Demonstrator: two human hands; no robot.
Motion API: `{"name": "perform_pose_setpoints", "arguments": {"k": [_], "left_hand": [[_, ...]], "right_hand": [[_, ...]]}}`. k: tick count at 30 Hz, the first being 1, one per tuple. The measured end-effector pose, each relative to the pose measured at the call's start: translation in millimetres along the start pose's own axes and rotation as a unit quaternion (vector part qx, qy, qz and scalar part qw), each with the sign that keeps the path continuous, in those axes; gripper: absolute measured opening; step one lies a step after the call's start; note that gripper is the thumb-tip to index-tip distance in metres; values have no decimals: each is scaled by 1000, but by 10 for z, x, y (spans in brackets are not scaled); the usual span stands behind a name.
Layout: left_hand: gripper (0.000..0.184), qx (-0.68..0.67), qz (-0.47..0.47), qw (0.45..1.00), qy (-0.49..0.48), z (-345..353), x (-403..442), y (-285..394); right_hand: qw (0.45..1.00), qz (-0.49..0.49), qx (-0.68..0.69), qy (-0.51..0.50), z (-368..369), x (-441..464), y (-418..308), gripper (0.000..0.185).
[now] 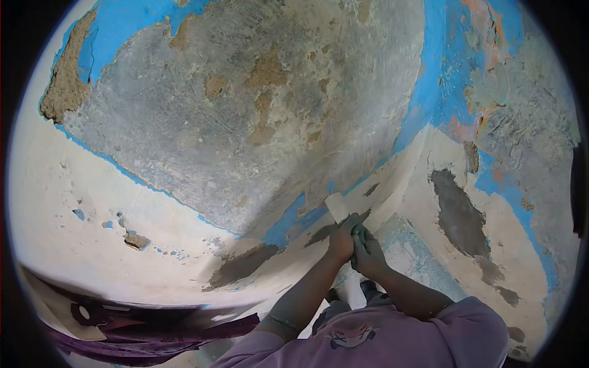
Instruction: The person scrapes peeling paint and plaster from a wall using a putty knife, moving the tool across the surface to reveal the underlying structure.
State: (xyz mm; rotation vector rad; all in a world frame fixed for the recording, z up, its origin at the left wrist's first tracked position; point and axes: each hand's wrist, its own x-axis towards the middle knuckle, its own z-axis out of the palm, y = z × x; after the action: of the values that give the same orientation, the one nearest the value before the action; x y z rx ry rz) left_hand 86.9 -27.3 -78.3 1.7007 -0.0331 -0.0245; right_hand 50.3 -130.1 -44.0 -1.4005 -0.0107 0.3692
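Both of my hands meet in front of my body, close to the lower part of the wall. My left hand [342, 240] is closed around the handle of a pale, flat-bladed scraper [336, 207], whose blade points up toward the wall. Against it rests my right hand [367, 250], its fingers bent and touching the left hand; whether it holds anything is hidden. Grey patches [322, 235] mark the cream wall beside the hands.
A large grey plaster area [184, 122] edged with blue paint fills the wall ahead. The corner [432, 92] is at the right, with another grey patch [460, 214] below. Dark purple cloth [153, 337] lies at lower left. My shoes [368, 286] are below my hands.
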Motion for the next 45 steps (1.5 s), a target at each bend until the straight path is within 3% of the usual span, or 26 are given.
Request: {"name": "perform_pose_setpoints", "arguments": {"k": [2, 4, 7, 9, 10, 15, 16, 17, 18, 21, 22, 23, 24, 25, 26, 27, 29, 30, 31, 32, 33, 35, 36, 39, 41, 45], "left_hand": [[26, -1, 23, 999, 39, 53, -57, -14], [27, -240, -162, 956, 51, 125, -153, 246], [25, -199, -122, 972, 14, 1, 84, 706], [25, -200, -109, 974, -6, -33, 151, 400], [23, -231, -122, 965, 4, -22, 112, 294], [20, -249, -154, 956, 14, 69, -60, 180], [20, -50, 25, 997, 61, 23, 103, -28], [20, 153, 199, 963, 99, 6, 218, -126], [19, -47, 62, 997, -4, -81, 312, 206], [19, -93, -2, 995, -30, -85, 242, 583], [22, 83, 115, 990, 4, -54, 194, 254], [22, 85, 116, 990, 1, 17, 68, 206], [24, -77, -15, 997, 3, 78, -26, 219], [27, -235, -146, 961, 5, 115, -56, 259], [27, -65, -71, 995, 29, 108, -67, 365], [27, -65, -79, 994, 28, 48, 15, 386], [27, 84, 104, 991, 24, -86, 252, 449], [27, 84, 99, 991, 26, -119, 268, 582], [27, -80, -9, 997, -16, -138, 253, 752], [28, -241, -115, 962, -56, -142, 240, 845], [28, -240, -118, 962, -56, -115, 157, 783], [29, -94, -55, 994, 6, -4, -76, 566], [29, -94, -51, 994, 6, 35, -52, 502], [35, -154, -73, 983, 76, 39, -33, 437], [28, -264, -148, 953, -9, -53, 94, 619], [26, -268, -126, 955, 15, -8, -66, 513]], "right_hand": [[998, -45, -31, 28, -13, -87, 321, 32], [992, -92, -63, 57, -16, -7, 274, 31], [998, -55, -25, 17, 27, 83, 78, 26], [999, -53, 12, 8, 27, 177, 106, 25], [998, -62, 4, 13, 40, 83, 43, 38], [999, -24, -5, 36, 32, 36, 146, 34], [999, -29, -6, 40, 30, 68, 141, 33], [999, -20, -6, 40, 31, 111, 72, 33], [999, -39, 23, 7, 32, 207, -76, 35], [996, -66, 61, -25, 49, 174, -246, 38], [997, -69, 34, 6, 45, 81, -143, 33], [997, -73, 8, 38, 46, 13, -40, 30], [996, -77, 10, 39, 54, 2, 60, 30], [995, -78, 11, 64, 59, 10, 168, 29], [993, -75, 13, 89, 64, 8, 233, 28], [994, -67, 14, 89, 69, 56, 97, 28], [997, -75, 6, -4, 38, 229, -260, 33], [997, -70, 7, -6, 36, 226, -288, 33], [996, -87, 25, -13, 45, 226, -305, 35], [993, -104, 43, -19, 52, 226, -306, 36], [994, -103, 44, -18, 43, 180, -217, 36], [999, -40, 8, 10, 1, -2, 110, 34], [995, -60, -69, 40, -14, -45, 170, 30], [990, -63, -125, 30, -19, 133, 54, 31], [998, -36, -45, -6, 10, 61, -94, 34], [999, -38, -10, 4, 17, -53, 105, 33]]}}
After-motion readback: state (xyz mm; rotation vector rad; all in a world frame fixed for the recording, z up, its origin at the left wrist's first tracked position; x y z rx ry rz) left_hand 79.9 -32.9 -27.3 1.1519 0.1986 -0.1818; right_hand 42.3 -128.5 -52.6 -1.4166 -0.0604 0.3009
